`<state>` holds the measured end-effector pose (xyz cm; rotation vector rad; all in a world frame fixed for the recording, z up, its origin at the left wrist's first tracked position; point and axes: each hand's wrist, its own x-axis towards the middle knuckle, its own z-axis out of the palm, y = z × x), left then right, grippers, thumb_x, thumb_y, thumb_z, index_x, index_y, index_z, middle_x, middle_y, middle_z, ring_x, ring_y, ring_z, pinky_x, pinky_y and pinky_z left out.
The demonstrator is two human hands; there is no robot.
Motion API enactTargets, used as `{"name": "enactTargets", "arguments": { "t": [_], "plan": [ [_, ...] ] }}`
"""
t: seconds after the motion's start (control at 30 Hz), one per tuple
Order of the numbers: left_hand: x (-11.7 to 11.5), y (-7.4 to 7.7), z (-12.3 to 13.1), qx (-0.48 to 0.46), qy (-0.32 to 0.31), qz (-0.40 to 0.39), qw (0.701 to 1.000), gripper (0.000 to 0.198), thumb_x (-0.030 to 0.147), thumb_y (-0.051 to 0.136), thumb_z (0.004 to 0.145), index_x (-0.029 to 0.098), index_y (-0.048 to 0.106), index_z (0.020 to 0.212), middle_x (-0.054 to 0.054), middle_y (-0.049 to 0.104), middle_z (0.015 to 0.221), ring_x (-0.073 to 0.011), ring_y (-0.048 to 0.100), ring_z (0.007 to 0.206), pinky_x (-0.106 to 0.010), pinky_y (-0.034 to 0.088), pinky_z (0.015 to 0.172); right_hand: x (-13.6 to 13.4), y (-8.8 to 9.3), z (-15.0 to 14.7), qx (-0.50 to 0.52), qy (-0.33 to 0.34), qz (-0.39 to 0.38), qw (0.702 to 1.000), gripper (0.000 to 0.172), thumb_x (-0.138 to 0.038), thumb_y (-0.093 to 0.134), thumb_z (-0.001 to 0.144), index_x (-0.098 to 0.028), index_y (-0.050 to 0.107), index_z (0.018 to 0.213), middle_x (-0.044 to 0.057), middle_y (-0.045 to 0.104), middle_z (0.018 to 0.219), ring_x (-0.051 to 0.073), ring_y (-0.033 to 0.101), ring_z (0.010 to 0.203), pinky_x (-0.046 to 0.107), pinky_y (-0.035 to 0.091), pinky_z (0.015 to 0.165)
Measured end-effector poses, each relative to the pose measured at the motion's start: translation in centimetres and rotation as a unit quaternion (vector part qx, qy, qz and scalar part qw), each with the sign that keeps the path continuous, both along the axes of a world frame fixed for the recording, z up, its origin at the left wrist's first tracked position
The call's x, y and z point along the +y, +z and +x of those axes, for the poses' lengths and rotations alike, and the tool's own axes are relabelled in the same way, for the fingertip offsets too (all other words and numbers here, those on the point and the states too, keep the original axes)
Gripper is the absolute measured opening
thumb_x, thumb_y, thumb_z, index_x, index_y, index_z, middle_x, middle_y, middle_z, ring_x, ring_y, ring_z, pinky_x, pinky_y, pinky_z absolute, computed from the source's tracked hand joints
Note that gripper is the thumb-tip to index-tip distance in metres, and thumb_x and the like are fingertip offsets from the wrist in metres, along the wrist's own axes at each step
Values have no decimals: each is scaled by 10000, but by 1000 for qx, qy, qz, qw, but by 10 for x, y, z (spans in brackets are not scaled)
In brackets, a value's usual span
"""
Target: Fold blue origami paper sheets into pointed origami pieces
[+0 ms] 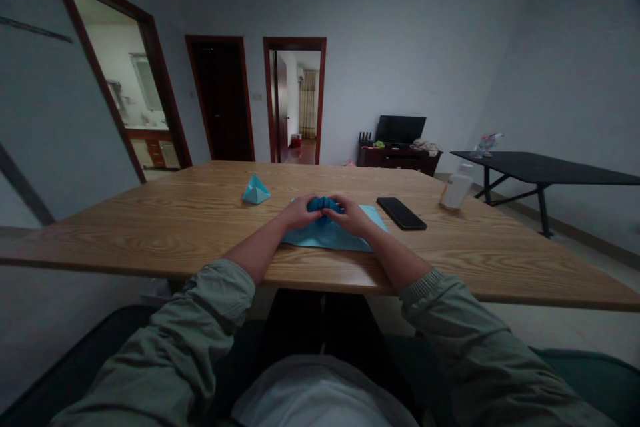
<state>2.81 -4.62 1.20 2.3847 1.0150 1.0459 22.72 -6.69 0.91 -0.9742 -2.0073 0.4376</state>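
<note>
Both hands hold a dark blue ridged piece point(325, 204), whose exact kind I cannot make out. My left hand point(299, 212) has its fingers curled round the left end, and my right hand point(353, 216) does the same at the right end. The fingertips nearly meet in front of the piece. Beneath them a light blue sheet point(330, 239) lies on the wooden table, partly covered by the hands and forearms. Farther left stands a light blue folded-paper shape point(255, 191) with a pointed top.
To the right of the sheet a black phone point(401, 213) lies flat on the wooden table point(200, 220). A whitish bottle point(457, 188) stands farther right. Beyond are a black table point(540, 167) and a low cabinet point(397, 159) with a television point(401, 129).
</note>
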Motion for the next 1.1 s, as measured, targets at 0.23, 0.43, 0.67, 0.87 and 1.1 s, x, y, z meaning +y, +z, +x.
{"name": "enactTargets", "arguments": {
  "t": [0.23, 0.43, 0.67, 0.87, 1.1],
  "plan": [
    [-3, 4, -3, -11, 13, -7, 1000, 252, 346, 626, 731, 162, 614, 902, 3, 591, 829, -145, 521, 800, -259, 409, 736, 5, -3, 3, -21, -26, 11, 999, 268, -328, 593, 846, -164, 652, 1048, 30, 679, 940, 165, 597, 831, 271, 456, 746],
    [14, -5, -12, 16, 37, -20, 999, 302, 361, 619, 731, 167, 629, 963, -11, 620, 906, -157, 538, 839, -268, 426, 766, 15, -8, 11, -58, -81, -5, 995, 252, -255, 591, 833, -177, 651, 1065, 33, 680, 958, 158, 589, 836, 289, 459, 805],
    [22, -7, -22, 52, 75, -69, 993, 382, 417, 635, 713, 166, 676, 998, -28, 643, 885, -165, 554, 786, -274, 448, 727, 24, -12, 18, -67, -111, -44, 991, 248, -210, 588, 816, -171, 650, 1052, 47, 675, 1003, 152, 599, 824, 288, 466, 808],
    [31, -7, -34, 53, -17, -125, 991, 428, 455, 697, 663, 169, 719, 981, -60, 699, 998, -206, 618, 933, -318, 480, 886, 25, -13, 21, -76, -136, -47, 987, 279, -188, 549, 828, -178, 628, 1096, 63, 665, 1047, 156, 599, 871, 276, 459, 843],
    [36, -8, -39, 15, -85, -156, 984, 335, 412, 699, 637, 151, 742, 843, -110, 668, 1195, -251, 592, 1121, -366, 426, 1027, 27, -14, 24, -74, -123, -52, 988, 357, -97, 475, 800, -180, 627, 1111, 64, 674, 1062, 173, 603, 916, 282, 460, 864]
  ]
}}
